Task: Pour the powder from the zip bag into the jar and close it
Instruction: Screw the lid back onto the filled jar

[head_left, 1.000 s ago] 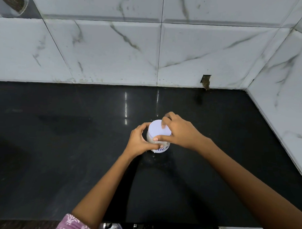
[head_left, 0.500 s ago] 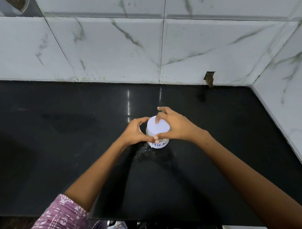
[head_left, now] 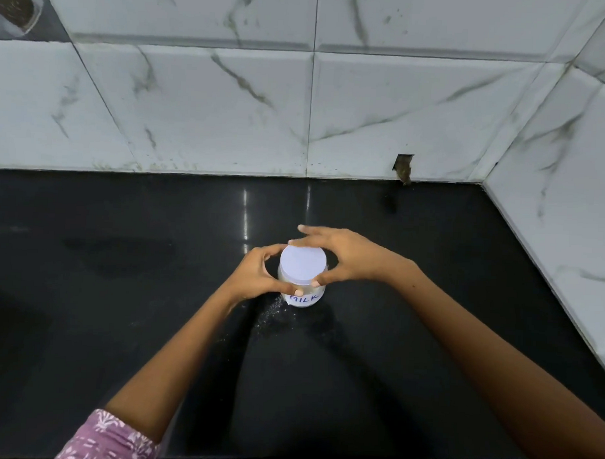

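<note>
Standing on the black counter (head_left: 119,326), the jar (head_left: 304,298) carries its white lid (head_left: 303,263); my left hand (head_left: 254,279) clasps its side, my right hand (head_left: 348,258) pinches the lid, spilled powder (head_left: 272,314) just beside it.

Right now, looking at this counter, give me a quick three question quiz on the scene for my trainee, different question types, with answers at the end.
1. True or false: the white lid sits on top of the jar.
2. What word is handwritten on the jar's label?
3. Where does the spilled powder lie? A) on the black counter at the jar's base, nearer the left hand B) against the tiled wall C) on the lid

Key
1. True; the right hand grips its edge.
2. MILK
3. A
</note>
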The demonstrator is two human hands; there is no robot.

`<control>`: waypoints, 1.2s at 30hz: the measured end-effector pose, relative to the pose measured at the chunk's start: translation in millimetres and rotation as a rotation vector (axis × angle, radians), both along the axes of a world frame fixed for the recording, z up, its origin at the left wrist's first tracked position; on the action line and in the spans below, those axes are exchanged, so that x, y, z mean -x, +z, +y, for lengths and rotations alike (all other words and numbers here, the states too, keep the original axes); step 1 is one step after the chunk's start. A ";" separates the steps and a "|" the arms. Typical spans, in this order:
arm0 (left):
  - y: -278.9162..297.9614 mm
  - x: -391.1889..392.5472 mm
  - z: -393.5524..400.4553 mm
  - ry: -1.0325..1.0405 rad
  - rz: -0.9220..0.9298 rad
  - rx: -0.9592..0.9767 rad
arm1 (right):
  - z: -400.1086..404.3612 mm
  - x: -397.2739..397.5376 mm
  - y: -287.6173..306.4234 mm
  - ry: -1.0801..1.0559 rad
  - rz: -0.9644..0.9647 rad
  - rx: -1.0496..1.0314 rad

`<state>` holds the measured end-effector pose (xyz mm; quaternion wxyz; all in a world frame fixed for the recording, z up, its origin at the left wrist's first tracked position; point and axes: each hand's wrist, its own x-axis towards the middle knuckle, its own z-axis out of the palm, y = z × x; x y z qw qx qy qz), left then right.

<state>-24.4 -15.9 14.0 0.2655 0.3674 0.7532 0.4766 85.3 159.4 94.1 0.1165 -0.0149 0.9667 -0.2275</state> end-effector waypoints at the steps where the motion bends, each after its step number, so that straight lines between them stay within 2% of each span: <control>1: 0.0 0.6 0.1 -0.008 -0.003 0.001 | 0.1 1.0 2.0 0.054 -0.025 -0.006; 8: -4.2 0.6 2.3 0.016 0.008 -0.016 | -24.5 2.1 -14.6 -0.145 0.167 -0.239; 17: -4.7 -10.8 -5.4 0.059 0.101 -0.022 | -37.9 -7.1 -27.7 -0.387 0.244 -0.127; 21: -6.0 -19.9 -9.9 0.118 0.164 -0.047 | -35.8 -8.8 -36.0 -0.408 0.251 -0.035; 36: 17.3 45.2 26.5 0.057 0.187 0.035 | -12.1 47.1 -26.4 -0.516 0.281 -0.001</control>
